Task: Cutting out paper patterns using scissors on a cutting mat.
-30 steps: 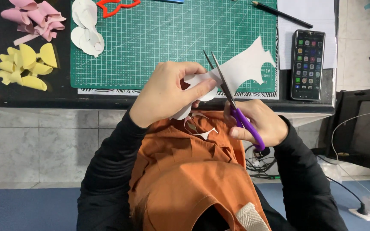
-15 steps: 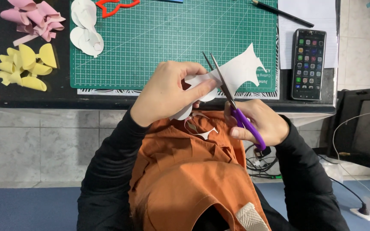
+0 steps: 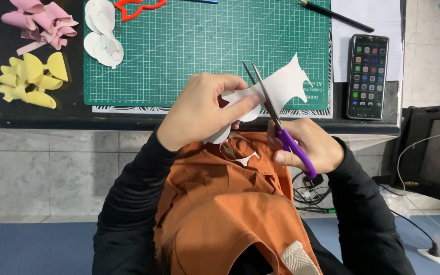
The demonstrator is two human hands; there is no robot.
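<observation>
My left hand point(image 3: 204, 109) pinches a white foam sheet point(image 3: 286, 84) cut into a curved, pointed shape, held above the table's front edge. My right hand point(image 3: 304, 145) grips purple-handled scissors point(image 3: 276, 119), their blades slightly apart and set into the sheet beside my left fingers. Thin white offcuts point(image 3: 240, 153) lie on my orange apron point(image 3: 220, 203) just below the hands.
A green cutting mat point(image 3: 189, 46) covers the dark table. On it lie white cut petals point(image 3: 103, 38) and a red outline shape point(image 3: 138, 6). Pink foam pieces point(image 3: 39, 23) and yellow foam pieces point(image 3: 31, 79) sit left. A pencil point(image 3: 337, 15), white paper point(image 3: 367, 30) and a phone point(image 3: 366, 76) sit right.
The white sheet has turned slightly in my left hand, its pointed end shifting left. The scissors stay in the cut; both hands remain in about the same place.
</observation>
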